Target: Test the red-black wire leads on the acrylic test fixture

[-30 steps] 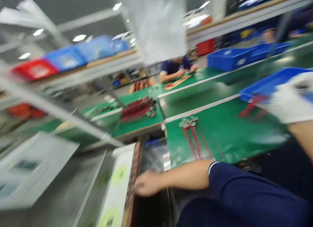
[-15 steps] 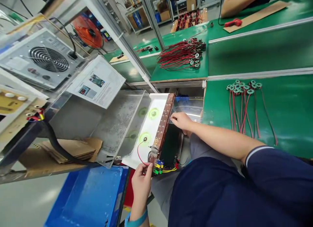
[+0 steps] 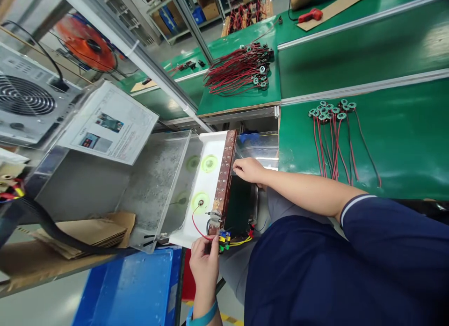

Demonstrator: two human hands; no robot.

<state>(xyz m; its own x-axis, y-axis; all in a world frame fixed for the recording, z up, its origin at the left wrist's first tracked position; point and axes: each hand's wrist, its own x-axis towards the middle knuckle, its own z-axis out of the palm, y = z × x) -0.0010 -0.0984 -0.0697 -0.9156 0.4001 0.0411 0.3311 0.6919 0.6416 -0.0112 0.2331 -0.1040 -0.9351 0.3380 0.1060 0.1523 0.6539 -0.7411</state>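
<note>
At lower edge of white board, pinching red wire in left grip, by coloured clips. With right grip curled just beside brown strip, can't tell if holding anything. Likely positioning wire; calls for steady pinch next.

On the white board: two green rings, one red wire; left, one orange fan; right, two wired-disc bundles on worktops.

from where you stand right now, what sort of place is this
Probably an electronics assembly workshop: smooth green bench tops bear piles of thin, mostly red wires with small round ends, and a white printed sheet with photos is propped nearby.
</note>
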